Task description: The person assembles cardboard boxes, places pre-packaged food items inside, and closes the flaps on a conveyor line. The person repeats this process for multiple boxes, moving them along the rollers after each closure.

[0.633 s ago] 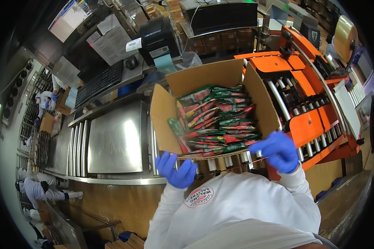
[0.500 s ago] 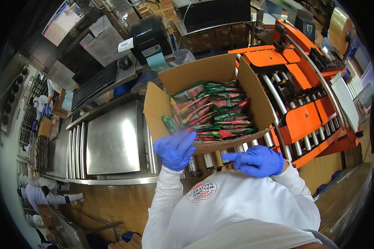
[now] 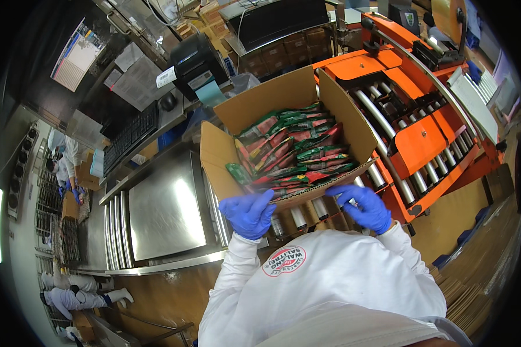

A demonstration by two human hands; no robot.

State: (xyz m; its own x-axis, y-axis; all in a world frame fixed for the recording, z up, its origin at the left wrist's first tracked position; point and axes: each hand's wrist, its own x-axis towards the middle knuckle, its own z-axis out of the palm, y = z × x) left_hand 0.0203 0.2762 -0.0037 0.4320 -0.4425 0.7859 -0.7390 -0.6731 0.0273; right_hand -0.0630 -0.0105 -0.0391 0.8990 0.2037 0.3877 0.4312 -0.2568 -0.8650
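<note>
An open cardboard box [image 3: 344,110] stands in front of me on a roller conveyor, its far and right walls upright. Inside lie several rows of red and green plastic packets [image 3: 295,147], stacked close together. My left hand [image 3: 249,215], in a blue glove, is closed around the near left corner of the box. Also gloved in blue, my right hand [image 3: 364,211] is at the near right edge, fingers stretched out and apart, their tips at the cardboard rim. Fingertips behind the near wall are partly hidden.
Orange roller machine [image 3: 417,156] adjoins the box on the right. To the left are a steel plate [image 3: 165,208] and rollers. A black label printer [image 3: 197,63], keyboard [image 3: 130,136] and mouse [image 3: 168,102] stand beyond. Other people in white [image 3: 75,301] work at far left.
My right hand has moved up from below the box to its near edge, with its fingers spreading. My left hand stays at the near left corner. The view has shifted slightly.
</note>
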